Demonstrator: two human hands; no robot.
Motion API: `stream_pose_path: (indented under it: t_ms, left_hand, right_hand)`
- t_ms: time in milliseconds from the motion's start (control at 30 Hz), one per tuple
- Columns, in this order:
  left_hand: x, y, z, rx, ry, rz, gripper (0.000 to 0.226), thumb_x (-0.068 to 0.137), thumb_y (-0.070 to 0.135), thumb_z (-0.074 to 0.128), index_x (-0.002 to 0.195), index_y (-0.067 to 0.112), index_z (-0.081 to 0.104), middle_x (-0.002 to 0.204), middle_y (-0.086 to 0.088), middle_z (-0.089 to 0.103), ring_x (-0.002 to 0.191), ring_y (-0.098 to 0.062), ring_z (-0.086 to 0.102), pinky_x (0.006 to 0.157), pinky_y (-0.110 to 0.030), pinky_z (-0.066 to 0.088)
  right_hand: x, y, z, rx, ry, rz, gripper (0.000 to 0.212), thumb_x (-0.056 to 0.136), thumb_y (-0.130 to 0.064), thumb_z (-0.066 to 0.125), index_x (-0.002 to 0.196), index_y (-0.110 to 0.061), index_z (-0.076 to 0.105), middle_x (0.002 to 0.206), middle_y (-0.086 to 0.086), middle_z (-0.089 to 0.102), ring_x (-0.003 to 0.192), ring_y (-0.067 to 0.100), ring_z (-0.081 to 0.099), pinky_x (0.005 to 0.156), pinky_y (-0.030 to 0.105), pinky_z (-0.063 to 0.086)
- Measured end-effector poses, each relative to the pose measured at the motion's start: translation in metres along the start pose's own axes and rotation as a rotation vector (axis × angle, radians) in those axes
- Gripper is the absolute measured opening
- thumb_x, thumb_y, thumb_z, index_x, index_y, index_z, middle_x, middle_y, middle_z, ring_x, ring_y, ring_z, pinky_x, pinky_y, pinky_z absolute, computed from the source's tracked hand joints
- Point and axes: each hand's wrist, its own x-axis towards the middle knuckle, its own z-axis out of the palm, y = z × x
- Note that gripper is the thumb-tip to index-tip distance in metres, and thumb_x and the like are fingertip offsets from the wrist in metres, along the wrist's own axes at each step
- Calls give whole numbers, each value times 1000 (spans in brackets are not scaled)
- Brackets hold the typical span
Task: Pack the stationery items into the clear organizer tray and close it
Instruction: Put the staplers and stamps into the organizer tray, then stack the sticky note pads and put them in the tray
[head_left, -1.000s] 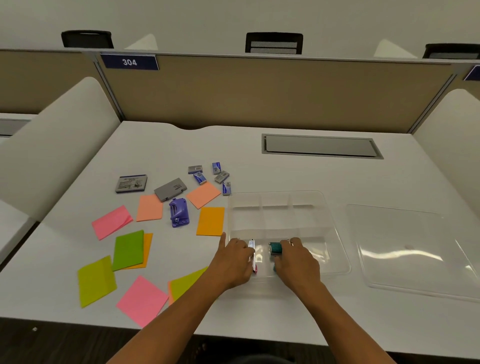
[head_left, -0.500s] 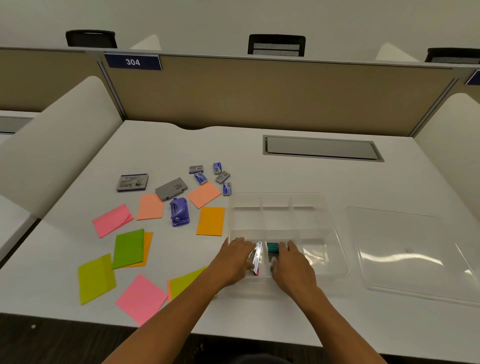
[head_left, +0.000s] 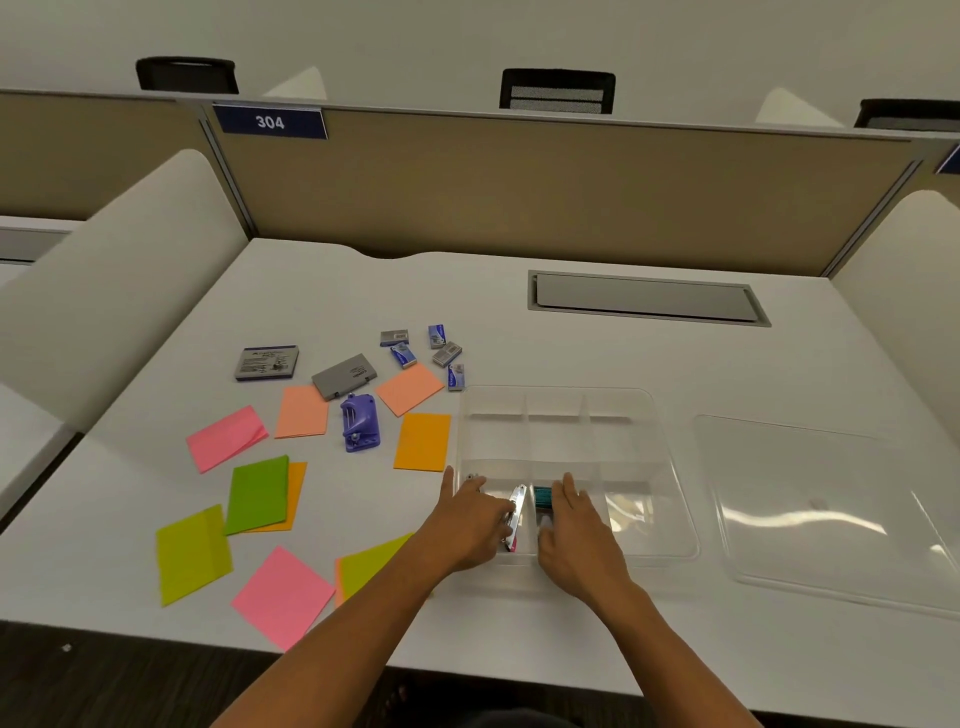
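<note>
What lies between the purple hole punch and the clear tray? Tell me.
In the head view, one orange sticky note lies flat on the table between the purple hole punch and the clear tray, close to the tray's left wall.

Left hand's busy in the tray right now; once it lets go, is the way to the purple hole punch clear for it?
Probably yes. The purple hole punch lies in the open on the desk, forward and left of the left hand, with nothing on it. Only a flat orange note lies between, easily passed over.
</note>
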Motion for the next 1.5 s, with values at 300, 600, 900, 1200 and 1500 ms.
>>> stream_pose_path:
  t_ms: [300, 600, 900, 1200, 1500]
  left_hand:
    - [-3, -4, -1, -10, 66, 89, 34, 99, 43, 39, 130, 36, 53, 146, 8, 45, 147, -28, 13, 113, -60, -9]
    - [-14, 0, -2, -185, 220, 78, 35, 97, 37, 46, 131, 31, 53, 145, 8, 47, 146, -20, 14, 117, -50, -7]
    - [-41, -23, 0, -483, 594, 90, 43, 94, 26, 54, 136, 16, 50, 143, -2, 48, 144, -17, 22, 119, -37, 13]
    - [-111, -88, 26, -573, 645, -288, 43, 91, 18, 61, 133, 20, 52, 143, 4, 46, 143, -17, 25, 113, -28, 19]
    - [-160, -118, 56, -560, 508, -642, 61, 88, 32, 65, 142, 24, 38, 159, -4, 16, 148, -26, 4, 119, -44, 5]
  right_hand:
    - [2, -3, -1, -262, -116, -46, 69, 98, -33, 36, 155, -11, 4, 162, 12, -17, 145, 41, -20, 120, 51, -1]
    - [4, -4, -11, 27, -128, -66, 80, 97, -14, 39, 152, -20, -18, 164, 8, -9, 149, 32, -15, 120, 49, -2]
    - [-6, -37, -15, 297, 167, -191, 77, 94, -18, 52, 155, -27, 4, 163, -4, 10, 151, 22, -4, 121, 38, 4]
    - [-20, -94, 3, 316, 107, -432, 71, 95, -28, 54, 152, -35, 14, 159, -5, 25, 147, 16, 21, 120, 39, 19]
    - [-30, -144, 35, 152, -136, -658, 75, 94, -28, 51, 155, -30, 8, 153, 0, 34, 137, 17, 33, 112, 33, 34]
